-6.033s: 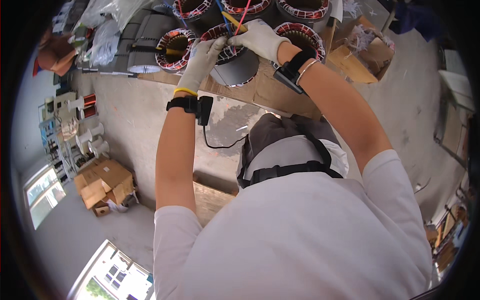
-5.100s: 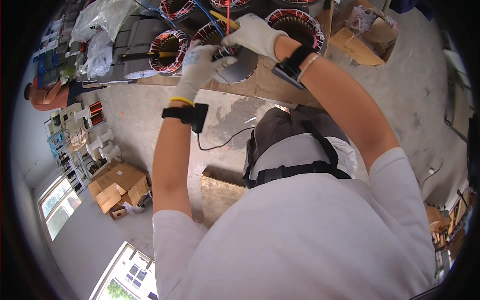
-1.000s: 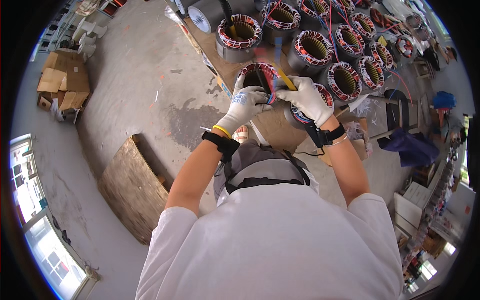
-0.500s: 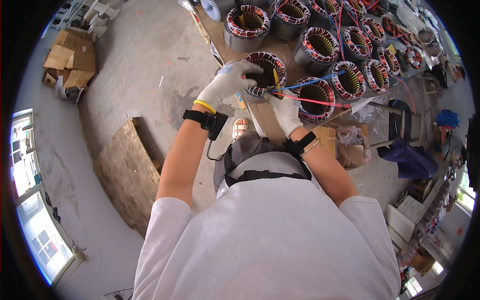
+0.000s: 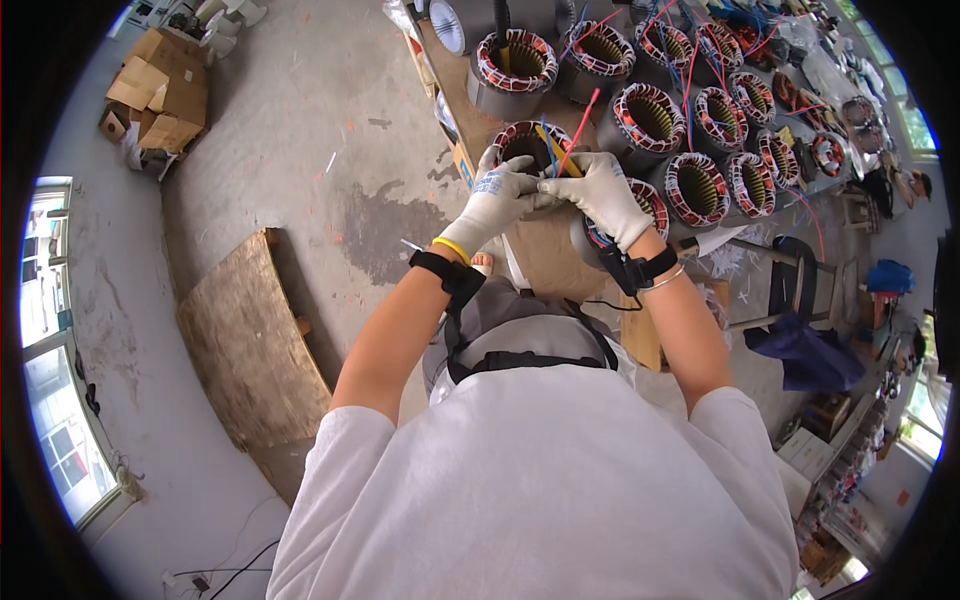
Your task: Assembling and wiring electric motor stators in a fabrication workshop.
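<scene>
Stator with red-and-white laced windings stands between the two gloved hands, close to the bench corner nearest the wearer and just inside the bench's left edge. Left hand rests against its near rim with the fingers curled and the tips meeting those of the other hand; whether anything is pinched in it cannot be made out. Right hand is closed around a yellow strip, which slants up and leftward over the mouth of the bore. A red lead rises obliquely from beside these fingertips, and a thin blue lead stands near the strip. Partly behind the right hand and wrist, a second stator sits along the bench's right edge. Farther up the left edge, another laced stator has a black tool with a yellow end standing in its bore. Beyond that, toward the far end of the same edge, lies a grey cylinder with a white disc-shaped end. More laced stators fill the bench from its middle toward the right edge, some with red and blue leads trailing over them. White paper shreds lie past the right edge, near a dark blue cloth. On the floor left of the bench are cardboard boxes and a wooden board.
</scene>
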{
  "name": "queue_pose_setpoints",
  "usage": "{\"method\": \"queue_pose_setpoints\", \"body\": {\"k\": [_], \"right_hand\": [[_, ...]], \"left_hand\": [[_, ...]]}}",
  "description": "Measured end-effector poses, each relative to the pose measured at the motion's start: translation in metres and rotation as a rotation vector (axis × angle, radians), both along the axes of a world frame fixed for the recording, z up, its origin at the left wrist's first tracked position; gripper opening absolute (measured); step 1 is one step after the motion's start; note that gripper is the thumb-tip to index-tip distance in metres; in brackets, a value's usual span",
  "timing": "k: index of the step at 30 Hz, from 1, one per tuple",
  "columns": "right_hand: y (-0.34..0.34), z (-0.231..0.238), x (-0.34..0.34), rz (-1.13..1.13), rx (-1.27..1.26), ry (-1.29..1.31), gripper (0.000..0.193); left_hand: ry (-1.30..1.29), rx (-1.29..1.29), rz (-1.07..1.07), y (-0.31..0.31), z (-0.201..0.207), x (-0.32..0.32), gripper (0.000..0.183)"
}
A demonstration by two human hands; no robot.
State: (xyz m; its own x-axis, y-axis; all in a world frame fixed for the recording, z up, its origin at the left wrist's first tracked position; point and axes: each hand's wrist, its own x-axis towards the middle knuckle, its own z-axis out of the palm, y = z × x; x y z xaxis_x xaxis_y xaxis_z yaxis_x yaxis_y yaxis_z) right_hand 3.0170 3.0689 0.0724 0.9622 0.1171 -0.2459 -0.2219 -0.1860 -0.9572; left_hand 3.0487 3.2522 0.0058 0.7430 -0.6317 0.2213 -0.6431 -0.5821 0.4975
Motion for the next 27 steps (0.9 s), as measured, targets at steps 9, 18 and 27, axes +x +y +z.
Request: {"method": "queue_pose_setpoints", "body": {"k": [9,18,27], "right_hand": [[-0.013,0.060,0.013,-0.039,0.321,0.069,0.032],[-0.024,0.100,0.012,-0.065,0.239,-0.070,0.030],[-0.010,0.110,0.026,-0.008,-0.137,-0.396,0.024]], "left_hand": [[0.709,-0.442,0.032,-0.009,0.091,0.021,0.039],[0.743,-0.659,0.051,-0.010,0.122,0.035,0.035],[0.730,-0.570,-0.023,-0.003,0.140,0.043,0.034]]}}
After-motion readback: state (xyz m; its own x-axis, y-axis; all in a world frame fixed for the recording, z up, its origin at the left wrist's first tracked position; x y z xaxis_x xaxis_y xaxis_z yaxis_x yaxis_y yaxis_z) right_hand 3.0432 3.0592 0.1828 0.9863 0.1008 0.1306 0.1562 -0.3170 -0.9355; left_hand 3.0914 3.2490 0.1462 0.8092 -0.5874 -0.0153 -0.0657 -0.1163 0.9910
